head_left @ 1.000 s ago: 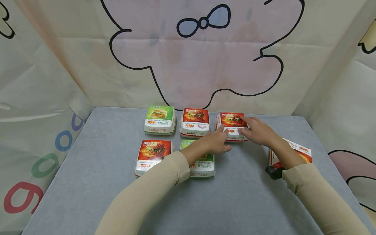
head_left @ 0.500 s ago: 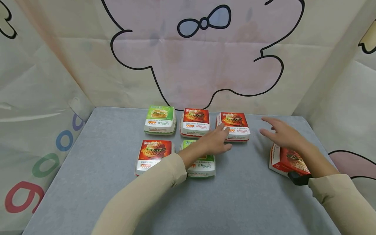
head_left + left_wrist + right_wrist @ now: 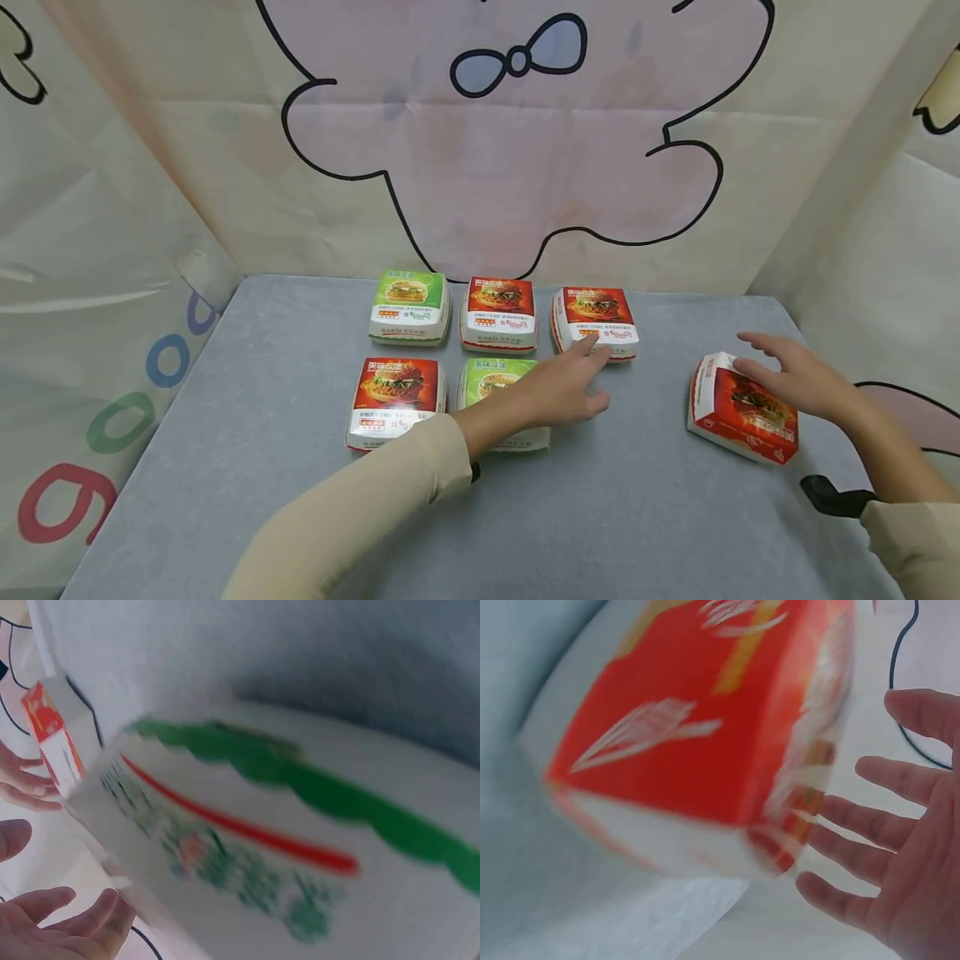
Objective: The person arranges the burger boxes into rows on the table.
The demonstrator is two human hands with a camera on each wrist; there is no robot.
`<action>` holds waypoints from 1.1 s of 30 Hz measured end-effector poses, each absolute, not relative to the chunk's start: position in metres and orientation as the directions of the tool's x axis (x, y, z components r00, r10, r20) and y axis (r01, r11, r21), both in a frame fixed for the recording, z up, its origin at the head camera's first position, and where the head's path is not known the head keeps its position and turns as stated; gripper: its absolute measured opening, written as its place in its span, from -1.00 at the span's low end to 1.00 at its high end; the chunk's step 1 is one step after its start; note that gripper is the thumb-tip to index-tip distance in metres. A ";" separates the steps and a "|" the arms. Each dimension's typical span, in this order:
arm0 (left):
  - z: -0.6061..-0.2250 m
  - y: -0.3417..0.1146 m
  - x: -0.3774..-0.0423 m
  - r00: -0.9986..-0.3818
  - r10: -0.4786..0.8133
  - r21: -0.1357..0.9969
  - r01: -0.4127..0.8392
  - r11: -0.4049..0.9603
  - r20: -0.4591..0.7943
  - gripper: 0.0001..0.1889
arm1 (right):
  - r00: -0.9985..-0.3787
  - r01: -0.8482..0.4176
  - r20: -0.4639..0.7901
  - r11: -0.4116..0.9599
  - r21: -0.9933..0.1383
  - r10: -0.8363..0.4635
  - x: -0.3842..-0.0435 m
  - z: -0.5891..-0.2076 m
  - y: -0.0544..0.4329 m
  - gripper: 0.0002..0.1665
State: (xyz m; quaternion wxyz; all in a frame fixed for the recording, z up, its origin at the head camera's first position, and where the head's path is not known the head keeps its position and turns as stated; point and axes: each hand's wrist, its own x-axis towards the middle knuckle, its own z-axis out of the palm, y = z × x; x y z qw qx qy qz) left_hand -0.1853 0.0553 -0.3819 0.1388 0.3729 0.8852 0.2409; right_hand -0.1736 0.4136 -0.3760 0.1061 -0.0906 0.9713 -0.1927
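Observation:
My left hand hovers with fingers spread above the near green-and-white burger box, its fingertips by the front of the right-hand red burger box of the back row. In the left wrist view the white side of a green-edged box fills much of the picture, apart from my fingers. Over on the right, my right hand is above a tilted red-and-white burger box, its fingers extended. From the right wrist view, that red box lies close beside the outstretched fingers; whether they touch it cannot be told.
To the left stand a green burger box and a red one at the back, with another red burger box in front. A cartoon-printed cloth hangs behind the grey table.
My right hand has left the back-row red box and moved right and nearer, over the tilted box. My left hand has shifted slightly right and nearer. The boxes look unmoved.

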 end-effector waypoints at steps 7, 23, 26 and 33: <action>-0.385 0.066 -0.171 -0.654 0.754 0.559 0.602 0.570 -0.064 -0.30 | -0.961 -0.082 -0.211 0.911 -0.404 -0.180 -0.159 -0.382 0.432 -0.32; -0.394 0.080 -0.151 -0.607 0.787 0.592 0.594 0.544 -0.114 -0.31 | -0.962 -0.089 -0.187 0.874 -0.478 -0.200 -0.148 -0.392 0.438 -0.38; -0.397 0.082 -0.149 -0.600 0.789 0.593 0.589 0.549 -0.134 -0.31 | -0.963 -0.097 -0.178 0.875 -0.474 -0.203 -0.147 -0.393 0.433 -0.39; -0.399 0.085 -0.144 -0.586 0.788 0.598 0.568 0.565 -0.188 -0.30 | -0.961 -0.151 -0.137 0.870 -0.469 -0.240 -0.146 -0.395 0.415 -0.42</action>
